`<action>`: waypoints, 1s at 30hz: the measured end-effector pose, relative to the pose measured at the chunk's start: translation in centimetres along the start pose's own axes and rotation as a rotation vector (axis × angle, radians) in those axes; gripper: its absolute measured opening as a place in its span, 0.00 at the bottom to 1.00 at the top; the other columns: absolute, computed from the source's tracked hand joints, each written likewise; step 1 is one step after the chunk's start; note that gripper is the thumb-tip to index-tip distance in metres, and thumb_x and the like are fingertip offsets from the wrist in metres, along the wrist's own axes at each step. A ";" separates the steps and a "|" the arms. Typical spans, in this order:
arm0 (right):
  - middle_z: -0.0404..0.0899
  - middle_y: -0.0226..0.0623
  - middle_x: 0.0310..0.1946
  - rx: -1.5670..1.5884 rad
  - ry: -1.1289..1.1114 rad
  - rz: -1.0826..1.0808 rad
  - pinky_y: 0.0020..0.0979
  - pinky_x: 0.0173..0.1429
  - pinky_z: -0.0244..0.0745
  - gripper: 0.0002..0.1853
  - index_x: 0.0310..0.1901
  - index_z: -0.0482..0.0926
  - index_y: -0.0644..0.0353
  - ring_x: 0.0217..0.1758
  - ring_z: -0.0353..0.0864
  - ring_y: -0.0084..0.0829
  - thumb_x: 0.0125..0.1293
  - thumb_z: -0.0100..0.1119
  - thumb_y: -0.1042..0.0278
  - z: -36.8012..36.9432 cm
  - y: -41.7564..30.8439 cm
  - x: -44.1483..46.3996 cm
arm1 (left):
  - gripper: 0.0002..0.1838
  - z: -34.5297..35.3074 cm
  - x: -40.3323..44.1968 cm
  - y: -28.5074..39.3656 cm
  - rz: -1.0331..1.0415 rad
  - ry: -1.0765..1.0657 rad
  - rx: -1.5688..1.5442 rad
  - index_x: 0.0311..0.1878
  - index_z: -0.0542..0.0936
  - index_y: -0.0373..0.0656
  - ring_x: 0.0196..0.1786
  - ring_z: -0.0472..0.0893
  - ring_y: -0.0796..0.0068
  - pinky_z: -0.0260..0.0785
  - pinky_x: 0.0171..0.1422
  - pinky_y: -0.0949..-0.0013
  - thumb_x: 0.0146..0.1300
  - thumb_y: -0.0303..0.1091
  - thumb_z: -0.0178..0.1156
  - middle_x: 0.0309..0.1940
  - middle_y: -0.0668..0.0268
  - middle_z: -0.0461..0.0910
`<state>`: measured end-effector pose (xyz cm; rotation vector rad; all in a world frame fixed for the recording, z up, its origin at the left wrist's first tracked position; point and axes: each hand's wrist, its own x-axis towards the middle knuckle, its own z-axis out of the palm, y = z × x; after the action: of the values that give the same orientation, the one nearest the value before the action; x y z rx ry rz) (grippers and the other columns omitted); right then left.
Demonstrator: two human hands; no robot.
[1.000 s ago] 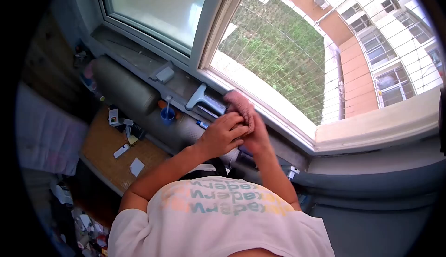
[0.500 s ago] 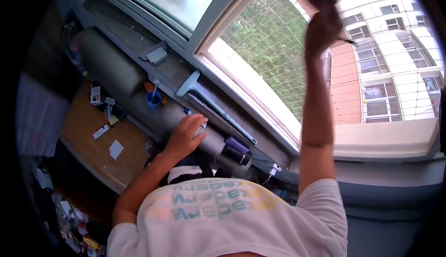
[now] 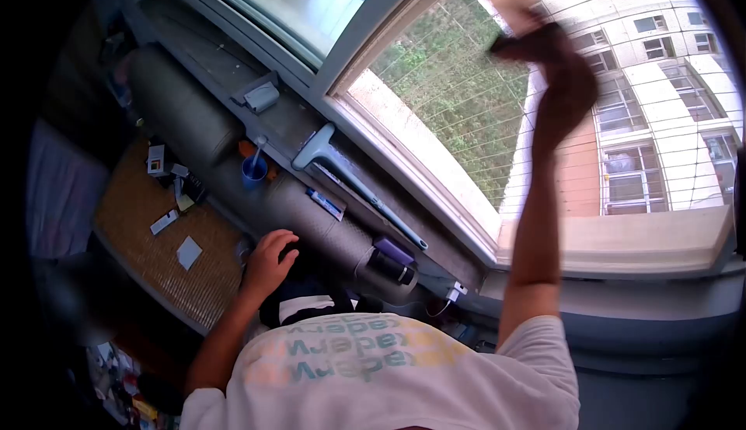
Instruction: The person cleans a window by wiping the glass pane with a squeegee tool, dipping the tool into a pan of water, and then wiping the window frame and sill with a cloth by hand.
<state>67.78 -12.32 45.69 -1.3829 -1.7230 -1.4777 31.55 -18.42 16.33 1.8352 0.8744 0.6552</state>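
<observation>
My right hand [image 3: 569, 103] is raised in front of the window on the right, its fingers closed around a dark, limp piece that looks like a cloth [image 3: 530, 43]; motion blurs both. My left hand [image 3: 270, 263] is low at the left of my body, fingers apart and holding nothing, near a grey padded roll [image 3: 311, 216]. On that roll lies a blue and white tube [image 3: 325, 204]. A light blue long-handled squeegee [image 3: 361, 187] rests along the sill above it.
A blue cup [image 3: 254, 169] with a brush in it stands by the roll. A purple box [image 3: 393, 250] and a black cylinder [image 3: 391, 267] lie near a white charger plug [image 3: 456, 291]. Small boxes and papers lie on a woven mat [image 3: 140, 204]. Thin wires cross the window opening.
My right hand has come down and slightly right with the dark cloth. My left hand has drawn back left and down from the roll, uncovering the tube.
</observation>
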 end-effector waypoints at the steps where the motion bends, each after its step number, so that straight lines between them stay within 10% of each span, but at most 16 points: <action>1: 0.74 0.44 0.32 -0.143 0.122 -0.070 0.38 0.42 0.66 0.12 0.38 0.74 0.62 0.36 0.72 0.42 0.59 0.44 0.64 -1.0 2.0 4.8 | 0.11 0.1 0.2 -0.2 0.012 -0.005 -0.023 0.38 0.73 0.39 0.46 0.71 0.60 0.63 0.51 0.65 0.49 0.28 0.57 0.41 0.59 0.72; 5: 0.76 0.42 0.24 -0.466 0.101 -0.149 0.37 0.26 0.67 0.10 0.34 0.76 0.59 0.25 0.74 0.42 0.51 0.48 0.69 1.0 7.2 15.4 | 0.10 0.7 1.0 -0.7 0.032 -0.007 -0.062 0.36 0.74 0.39 0.45 0.72 0.60 0.64 0.49 0.66 0.49 0.29 0.56 0.38 0.59 0.73; 7: 0.76 0.46 0.31 0.015 0.264 0.072 0.33 0.40 0.68 0.19 0.35 0.73 0.63 0.37 0.76 0.37 0.42 0.37 0.90 4.6 0.8 13.7 | 0.09 1.0 1.4 -0.9 0.030 -0.010 -0.069 0.36 0.74 0.38 0.44 0.72 0.60 0.64 0.49 0.66 0.49 0.28 0.56 0.38 0.59 0.74; 8: 0.75 0.46 0.28 0.085 0.339 -0.166 0.36 0.36 0.67 0.21 0.35 0.73 0.64 0.33 0.75 0.40 0.40 0.36 0.91 5.2 -0.9 12.9 | 0.09 1.1 1.4 -0.9 0.020 -0.005 -0.073 0.35 0.74 0.39 0.43 0.73 0.60 0.64 0.48 0.66 0.49 0.28 0.56 0.37 0.60 0.74; 14: 0.71 0.31 0.31 -0.239 0.061 -0.111 0.30 0.41 0.65 0.13 0.35 0.76 0.51 0.36 0.70 0.32 0.47 0.52 0.78 12.8 -7.0 -2.6 | 0.08 1.5 -0.8 -3.9 -0.096 -0.018 -0.081 0.35 0.74 0.39 0.41 0.74 0.61 0.66 0.45 0.67 0.50 0.29 0.55 0.35 0.60 0.75; 23: 0.66 0.24 0.41 0.152 -0.790 -0.064 0.30 0.46 0.63 0.12 0.37 0.77 0.45 0.47 0.65 0.29 0.50 0.50 0.70 15.3 -18.6 -22.9 | 0.09 2.5 -3.2 -6.3 -0.351 -0.052 -0.074 0.36 0.74 0.38 0.39 0.75 0.62 0.66 0.43 0.68 0.52 0.30 0.54 0.35 0.60 0.75; 30: 0.69 0.27 0.38 0.263 -0.757 -0.150 0.32 0.42 0.64 0.16 0.40 0.75 0.48 0.41 0.69 0.31 0.46 0.52 0.74 9.1 -10.6 -22.8 | 0.08 2.8 -4.0 -5.9 -0.375 -0.094 -0.110 0.36 0.74 0.39 0.38 0.75 0.62 0.67 0.41 0.68 0.51 0.29 0.55 0.34 0.60 0.75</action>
<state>69.10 -11.58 19.03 -1.8251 -2.4038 -0.7683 29.57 -21.48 9.64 1.5366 1.0618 0.3692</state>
